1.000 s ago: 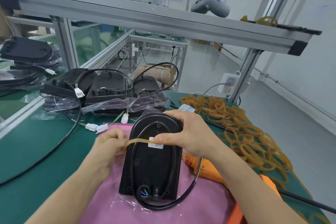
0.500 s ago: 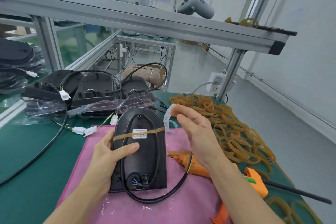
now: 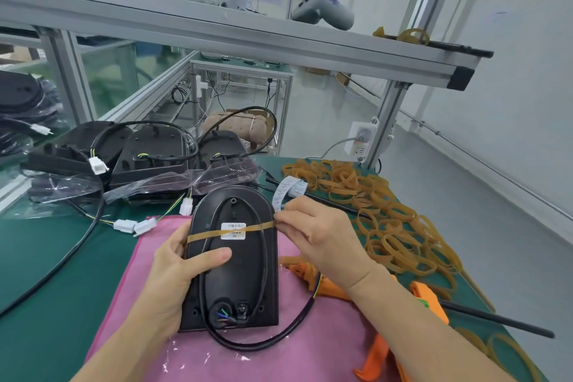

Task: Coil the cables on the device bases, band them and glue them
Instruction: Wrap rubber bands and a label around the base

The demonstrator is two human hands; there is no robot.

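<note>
A black device base [image 3: 235,276] stands tilted on a pink cloth [image 3: 279,357], its black cable [image 3: 263,341] coiled in an oval on it. A tan rubber band [image 3: 204,236] crosses the base over a white label [image 3: 233,231]. My left hand [image 3: 176,276] grips the base's left edge, thumb across its face. My right hand [image 3: 319,236] pinches the band at the base's right edge, next to a white label strip [image 3: 286,191].
Several more black bases with cables and white connectors [image 3: 155,152] lie in plastic bags behind. A pile of rubber bands [image 3: 387,220] covers the green mat on the right. An orange glue gun [image 3: 381,353] lies under my right forearm. An aluminium shelf beam [image 3: 217,37] runs overhead.
The band was stretched between both hands, then released onto the base. My left hand took the base's left edge; my right hand lifted away, then returned to pinch the band's right end.
</note>
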